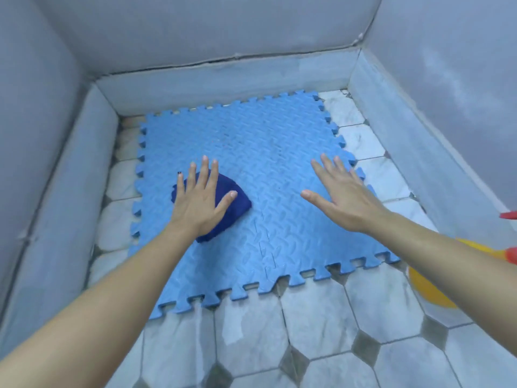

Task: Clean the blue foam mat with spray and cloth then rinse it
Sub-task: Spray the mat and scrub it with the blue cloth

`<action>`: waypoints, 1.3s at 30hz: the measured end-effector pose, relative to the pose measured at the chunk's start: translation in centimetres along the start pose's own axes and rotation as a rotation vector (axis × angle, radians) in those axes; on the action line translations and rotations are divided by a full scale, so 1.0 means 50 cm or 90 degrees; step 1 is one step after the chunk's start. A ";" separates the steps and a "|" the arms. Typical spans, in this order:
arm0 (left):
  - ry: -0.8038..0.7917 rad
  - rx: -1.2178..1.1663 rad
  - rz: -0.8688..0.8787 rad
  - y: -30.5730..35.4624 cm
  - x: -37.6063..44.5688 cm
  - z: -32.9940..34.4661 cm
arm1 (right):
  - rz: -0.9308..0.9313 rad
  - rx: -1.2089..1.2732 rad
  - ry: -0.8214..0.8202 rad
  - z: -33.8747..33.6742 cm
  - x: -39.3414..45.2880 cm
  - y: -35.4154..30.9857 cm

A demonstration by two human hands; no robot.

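A light blue foam mat (251, 152) with puzzle-cut edges lies flat on the tiled floor in a corner. A folded dark blue cloth (237, 201) sits on its left half. My left hand (202, 201) lies flat on the cloth, fingers straight and spread. My right hand (342, 196) is spread with straight fingers over the mat's right side, holding nothing; whether it touches the mat is unclear. A yellow bottle body (428, 289) with red parts (510, 254) shows at the right edge, partly behind my right forearm.
Grey walls with a raised tiled skirting (223, 79) close in the mat at the back, left and right. Pale octagonal floor tiles (307, 317) spread in front of the mat and along its right side.
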State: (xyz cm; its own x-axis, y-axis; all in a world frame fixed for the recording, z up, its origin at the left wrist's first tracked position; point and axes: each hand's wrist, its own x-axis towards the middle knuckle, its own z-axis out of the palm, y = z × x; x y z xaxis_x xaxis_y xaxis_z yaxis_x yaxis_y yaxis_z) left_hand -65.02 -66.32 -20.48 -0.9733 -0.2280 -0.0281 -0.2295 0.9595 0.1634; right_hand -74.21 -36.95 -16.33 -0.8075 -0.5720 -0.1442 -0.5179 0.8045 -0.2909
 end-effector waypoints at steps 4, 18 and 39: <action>-0.025 -0.029 -0.075 -0.028 0.018 0.069 | -0.018 -0.067 -0.047 0.031 0.111 -0.001; 0.007 -0.040 -0.151 -0.019 0.103 0.175 | 0.019 -0.101 0.036 0.219 0.321 0.005; 0.024 -0.049 -0.284 -0.246 0.362 0.120 | 0.036 -0.101 0.021 0.201 0.341 -0.007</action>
State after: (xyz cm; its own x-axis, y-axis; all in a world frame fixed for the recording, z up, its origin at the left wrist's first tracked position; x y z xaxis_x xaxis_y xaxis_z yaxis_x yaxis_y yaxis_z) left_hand -79.91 -81.24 -28.90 -0.7784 -0.6230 -0.0770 -0.6230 0.7516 0.2165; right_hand -84.98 -48.61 -28.18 -0.8445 -0.5210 -0.1245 -0.5068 0.8523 -0.1293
